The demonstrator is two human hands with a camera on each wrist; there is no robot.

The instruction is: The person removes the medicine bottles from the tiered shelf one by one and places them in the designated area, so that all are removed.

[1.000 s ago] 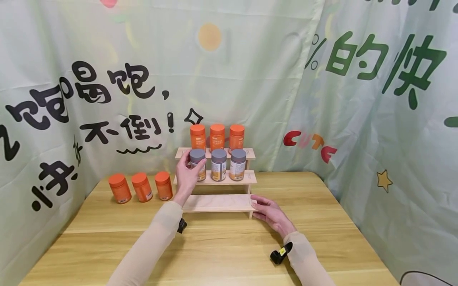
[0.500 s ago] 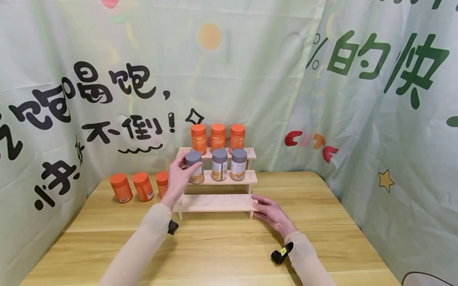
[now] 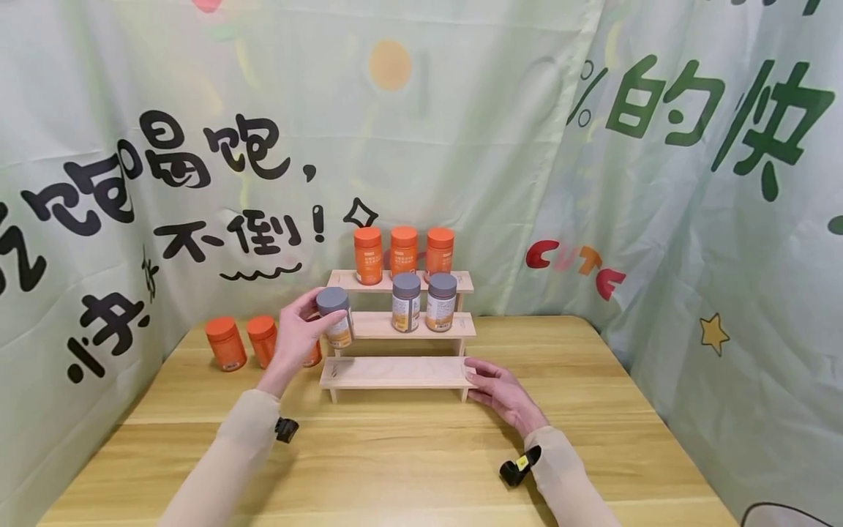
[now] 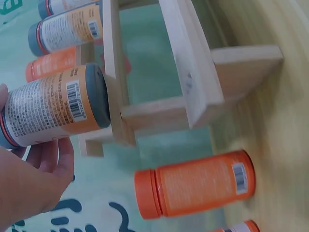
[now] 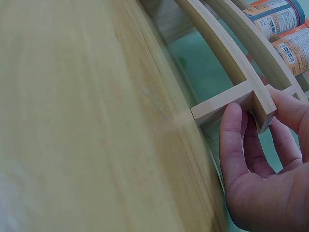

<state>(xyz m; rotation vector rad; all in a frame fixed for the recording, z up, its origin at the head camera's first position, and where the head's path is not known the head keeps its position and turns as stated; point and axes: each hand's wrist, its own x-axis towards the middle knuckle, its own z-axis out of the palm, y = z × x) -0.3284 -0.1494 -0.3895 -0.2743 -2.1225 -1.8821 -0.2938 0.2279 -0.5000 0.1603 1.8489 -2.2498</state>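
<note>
Jar (image 3: 335, 318) | in left hand (image 3: 298, 336), lifted beside rack (image 3: 398, 372) | rigid, light, smooth label likely slippery; grip mid-body | right hand (image 3: 500, 391) fingers flat against rack corner, holding nothing

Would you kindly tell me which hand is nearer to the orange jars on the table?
The left hand, gripping a grey-lidded jar just in front of the orange jars. The right hand rests at the wooden rack's far end.

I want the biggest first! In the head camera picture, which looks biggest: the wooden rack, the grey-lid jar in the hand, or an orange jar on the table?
1. wooden rack, clearly largest.
2. grey-lid jar and orange jar look alike.
</note>
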